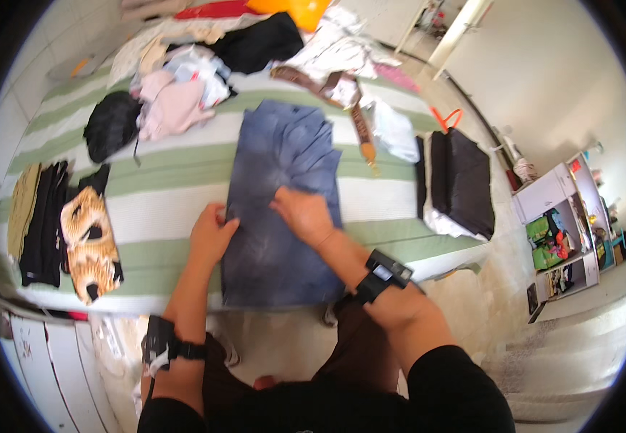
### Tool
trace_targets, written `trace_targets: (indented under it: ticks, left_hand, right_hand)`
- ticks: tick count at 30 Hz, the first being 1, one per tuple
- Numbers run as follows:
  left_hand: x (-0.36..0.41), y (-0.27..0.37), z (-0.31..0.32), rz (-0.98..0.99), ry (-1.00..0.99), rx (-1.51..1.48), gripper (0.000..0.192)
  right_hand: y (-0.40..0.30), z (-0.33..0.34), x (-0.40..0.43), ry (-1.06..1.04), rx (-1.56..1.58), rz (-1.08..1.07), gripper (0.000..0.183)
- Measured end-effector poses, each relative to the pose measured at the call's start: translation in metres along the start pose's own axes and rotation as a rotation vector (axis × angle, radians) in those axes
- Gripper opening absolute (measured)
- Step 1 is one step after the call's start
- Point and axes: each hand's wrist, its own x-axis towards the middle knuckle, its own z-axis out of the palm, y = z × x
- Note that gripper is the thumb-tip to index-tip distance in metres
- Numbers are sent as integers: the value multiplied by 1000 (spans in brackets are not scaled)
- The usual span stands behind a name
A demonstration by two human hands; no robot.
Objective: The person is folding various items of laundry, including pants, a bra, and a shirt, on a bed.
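A folded blue denim garment (pixel 275 249) lies lengthwise on the bed in front of me, its far end rumpled. At its left edge is my left hand (pixel 214 230), the thumb over the denim and apart from the curled fingers. My right hand (pixel 306 215) rests on or just above the middle of the garment, fingertips pointing left. Whether those fingertips pinch any fabric cannot be made out. Each forearm wears a strapped black device.
Folded clothes (pixel 41 222) and a tiger-patterned garment (pixel 90 243) lie left on the striped bedspread (pixel 156 216). Right are a dark folded stack (pixel 456 184), a brown strap (pixel 360 127) and a plastic bag (pixel 394 130). Loose clothes (pixel 175 103) are heaped behind; open shelves (pixel 559 233) stand right.
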Motion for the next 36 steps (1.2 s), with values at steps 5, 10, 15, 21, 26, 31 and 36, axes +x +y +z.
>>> trace_targets:
  ticks: [5, 10, 15, 21, 26, 31, 36]
  left_hand:
    - [7, 24, 2, -1, 3, 22, 48]
    - [2, 18, 1, -61, -21, 53, 42]
    - [-7, 21, 8, 74, 76, 183, 32]
    - [18, 22, 19, 10, 135, 307, 20]
    - [33, 24, 16, 198, 266, 151, 14]
    - [46, 15, 27, 119, 145, -107, 12]
    - [47, 12, 21, -326, -62, -475, 16]
  right_hand:
    - [15, -10, 25, 87, -91, 49, 20]
    - [36, 26, 24, 29, -186, 105, 22]
    - [32, 27, 15, -66, -139, 144, 23]
    - [31, 5, 9, 56, 47, 81, 29]
    - [73, -34, -25, 203, 123, 394, 25]
    - [89, -46, -62, -45, 145, 830, 34]
    - [72, -45, -50, -210, 169, 904, 28]
